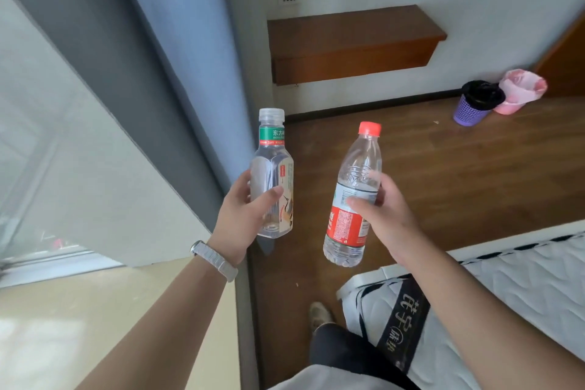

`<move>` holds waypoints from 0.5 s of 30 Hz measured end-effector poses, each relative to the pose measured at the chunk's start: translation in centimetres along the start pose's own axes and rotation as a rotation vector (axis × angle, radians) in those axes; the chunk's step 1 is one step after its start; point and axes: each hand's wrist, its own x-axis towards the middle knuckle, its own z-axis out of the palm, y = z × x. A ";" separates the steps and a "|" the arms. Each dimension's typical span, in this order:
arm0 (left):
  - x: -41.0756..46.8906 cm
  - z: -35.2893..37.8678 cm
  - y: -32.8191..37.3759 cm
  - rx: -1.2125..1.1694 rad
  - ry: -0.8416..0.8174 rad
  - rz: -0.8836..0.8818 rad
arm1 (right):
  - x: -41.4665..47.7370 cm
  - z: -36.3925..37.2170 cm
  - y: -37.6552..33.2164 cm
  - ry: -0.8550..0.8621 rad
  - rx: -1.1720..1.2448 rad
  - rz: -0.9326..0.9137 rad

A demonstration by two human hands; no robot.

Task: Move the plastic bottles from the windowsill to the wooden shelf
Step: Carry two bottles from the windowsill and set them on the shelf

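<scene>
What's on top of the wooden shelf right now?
Nothing: the top of the wooden shelf is bare wood, fully in view. The clear-capped bottle is in the left hand, the red-capped bottle in the right hand.

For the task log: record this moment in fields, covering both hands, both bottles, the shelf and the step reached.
left hand: grips the clear-capped bottle, upright
right hand: grips the red-capped bottle, tilted
wooden shelf: mounted ahead, apart from both bottles
floor: purple bin and pink bin side by side
step: both bottles in hand, neither set on the shelf yet
</scene>
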 end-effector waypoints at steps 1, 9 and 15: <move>1.6 0.3 0.1 -0.005 -0.002 -0.016 | 1.6 -0.1 0.1 0.005 0.003 0.010; 15.3 3.2 3.3 0.115 0.023 -0.043 | 16.0 -1.3 -1.6 -0.018 0.085 0.037; 25.3 7.0 8.0 0.166 -0.009 -0.029 | 25.1 -4.1 -5.7 -0.008 0.107 -0.004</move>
